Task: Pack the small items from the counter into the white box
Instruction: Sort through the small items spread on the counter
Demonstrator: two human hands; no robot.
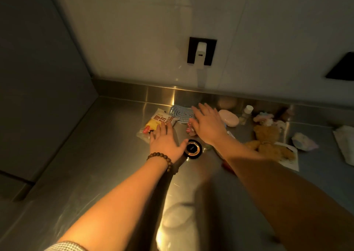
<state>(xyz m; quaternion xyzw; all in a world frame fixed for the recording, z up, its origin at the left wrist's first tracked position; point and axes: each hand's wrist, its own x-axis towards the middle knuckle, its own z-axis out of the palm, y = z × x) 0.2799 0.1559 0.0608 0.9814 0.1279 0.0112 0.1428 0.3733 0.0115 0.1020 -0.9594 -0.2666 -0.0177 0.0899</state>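
Near the counter's (pixel 107 155) back edge, both hands reach out with straight, spread fingers: the left hand (pixel 166 141) touches a snack packet (pixel 153 124), the right hand (pixel 207 123) hovers over a blue mat (pixel 181 114). Pink soap (pixel 229 117) and a teddy bear (pixel 268 139) lie rightward.

Left of the frame's centre, a white and yellow snack packet (pixel 156 124) carries large red Chinese characters "厚切"; its smaller print is too blurred to read.
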